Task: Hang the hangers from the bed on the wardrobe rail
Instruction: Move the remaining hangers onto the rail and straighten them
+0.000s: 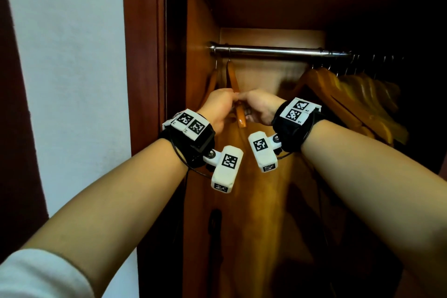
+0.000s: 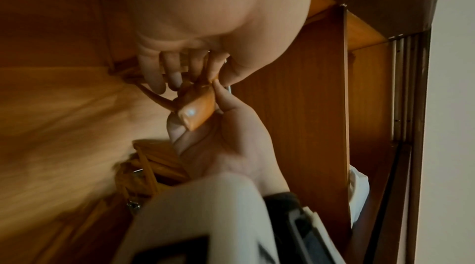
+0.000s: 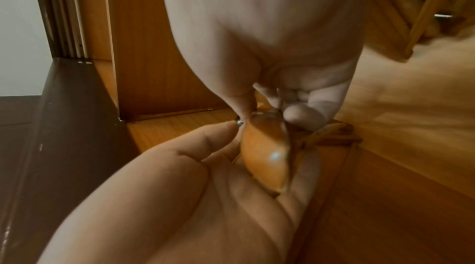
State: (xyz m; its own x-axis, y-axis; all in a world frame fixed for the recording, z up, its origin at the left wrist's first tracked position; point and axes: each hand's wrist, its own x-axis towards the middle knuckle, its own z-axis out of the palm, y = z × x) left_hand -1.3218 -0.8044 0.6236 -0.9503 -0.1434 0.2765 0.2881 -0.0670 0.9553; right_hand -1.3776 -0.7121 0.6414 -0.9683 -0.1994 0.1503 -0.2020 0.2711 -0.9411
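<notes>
Wardrobe interior, head view: your left hand (image 1: 217, 109) and right hand (image 1: 260, 109) meet just below the chrome wardrobe rail (image 1: 278, 51), both on 1 wooden hanger (image 1: 235, 94) whose hook is already over the rail near its left end. Left hand: fingers (image 2: 156, 77) curled round the hanger's arm, thumb pinching it from the other side. Right hand: thumb and fingers (image 3: 303, 116) clamped on the same arm from the opposite side; the rounded arm tip (image 3: 267, 167) lies against your left palm in the right wrist view. Hanger: turned edge-on to you, its near arm sloping down toward you and its tip showing below your hands. Just left of it, a 2nd wooden hanger (image 1: 212, 82) hangs from the rail, close to the wardrobe side panel (image 1: 200, 43). At the rail's right end, a packed row of wooden hangers (image 1: 350, 99), well apart from the held one. Both wrists carry strapped camera units with printed markers (image 1: 191, 126).
</notes>
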